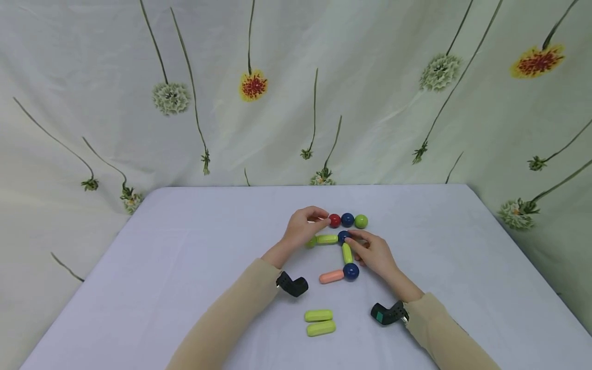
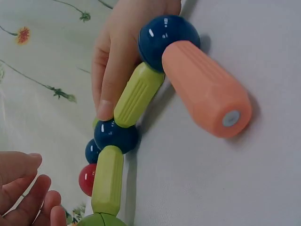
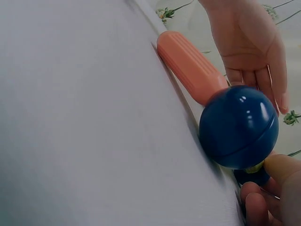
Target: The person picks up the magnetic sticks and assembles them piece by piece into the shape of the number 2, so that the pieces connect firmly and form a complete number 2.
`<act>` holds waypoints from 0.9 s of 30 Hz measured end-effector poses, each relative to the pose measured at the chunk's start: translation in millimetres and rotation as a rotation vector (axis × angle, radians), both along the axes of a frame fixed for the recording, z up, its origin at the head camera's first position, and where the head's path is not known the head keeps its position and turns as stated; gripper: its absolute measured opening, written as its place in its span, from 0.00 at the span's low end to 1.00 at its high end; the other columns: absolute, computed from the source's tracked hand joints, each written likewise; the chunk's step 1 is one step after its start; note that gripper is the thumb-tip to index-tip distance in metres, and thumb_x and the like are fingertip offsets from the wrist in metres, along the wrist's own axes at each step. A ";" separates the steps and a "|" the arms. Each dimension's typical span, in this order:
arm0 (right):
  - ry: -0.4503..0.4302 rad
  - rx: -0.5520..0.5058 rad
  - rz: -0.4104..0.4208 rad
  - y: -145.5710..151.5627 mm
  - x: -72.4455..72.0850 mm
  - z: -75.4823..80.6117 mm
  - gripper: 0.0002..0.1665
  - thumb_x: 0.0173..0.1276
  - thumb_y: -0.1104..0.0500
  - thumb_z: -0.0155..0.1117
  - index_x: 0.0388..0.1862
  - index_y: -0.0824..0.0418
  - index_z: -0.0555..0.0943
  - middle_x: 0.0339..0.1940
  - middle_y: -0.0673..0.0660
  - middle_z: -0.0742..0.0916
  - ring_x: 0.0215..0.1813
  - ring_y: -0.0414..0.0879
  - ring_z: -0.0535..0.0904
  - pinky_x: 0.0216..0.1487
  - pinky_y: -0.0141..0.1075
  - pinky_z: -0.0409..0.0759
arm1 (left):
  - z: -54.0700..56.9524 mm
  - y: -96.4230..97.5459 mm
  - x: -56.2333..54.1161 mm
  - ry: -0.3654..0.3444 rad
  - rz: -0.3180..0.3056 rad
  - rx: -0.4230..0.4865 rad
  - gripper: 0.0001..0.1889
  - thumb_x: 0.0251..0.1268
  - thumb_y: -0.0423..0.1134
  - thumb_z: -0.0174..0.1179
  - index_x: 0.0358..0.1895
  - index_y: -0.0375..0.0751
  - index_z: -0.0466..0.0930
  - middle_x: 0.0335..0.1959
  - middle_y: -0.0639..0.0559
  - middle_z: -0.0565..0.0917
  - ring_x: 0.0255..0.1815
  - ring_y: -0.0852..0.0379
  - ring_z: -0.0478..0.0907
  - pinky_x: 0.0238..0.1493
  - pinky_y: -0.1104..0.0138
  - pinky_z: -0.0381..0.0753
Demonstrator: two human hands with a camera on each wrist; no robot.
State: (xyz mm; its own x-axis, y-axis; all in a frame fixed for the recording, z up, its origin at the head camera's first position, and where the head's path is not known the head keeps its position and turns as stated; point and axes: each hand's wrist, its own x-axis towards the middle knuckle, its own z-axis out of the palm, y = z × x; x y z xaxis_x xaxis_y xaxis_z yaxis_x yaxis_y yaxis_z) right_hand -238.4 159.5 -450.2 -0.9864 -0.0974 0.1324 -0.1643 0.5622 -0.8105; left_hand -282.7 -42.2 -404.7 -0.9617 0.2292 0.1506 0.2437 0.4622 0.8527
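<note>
A chain of magnetic sticks and balls lies on the table. It runs from a green ball (image 1: 311,241) through a yellow-green stick (image 1: 327,239) to a blue ball (image 1: 344,237). Another yellow-green stick (image 1: 347,253) joins that to a nearer blue ball (image 1: 351,271), with an orange stick (image 1: 331,276) attached. My right hand (image 1: 373,253) pinches the farther blue ball, its thumb (image 2: 106,109) against it. Beyond the chain, my left hand (image 1: 302,226) hovers beside a loose red ball (image 1: 334,220); in the left wrist view its fingers (image 2: 40,188) are parted and hold nothing.
A loose blue ball (image 1: 347,220) and a green ball (image 1: 361,221) sit in a row with the red one. Two yellow-green sticks (image 1: 318,315) lie nearer the front. A flowered cloth (image 1: 370,92) hangs behind the white table (image 1: 194,236).
</note>
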 end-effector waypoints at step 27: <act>-0.008 -0.003 0.006 -0.5 0.2 0.8 0.25 0.67 0.48 0.61 0.57 0.61 0.77 0.15 0.51 0.78 0.14 0.42 0.72 0.17 0.32 0.71 | -8.3 23.3 -23.4 0.007 -0.031 -0.314 0.17 0.63 0.46 0.60 0.55 0.48 0.79 0.54 0.51 0.78 0.51 0.54 0.74 0.51 0.60 0.73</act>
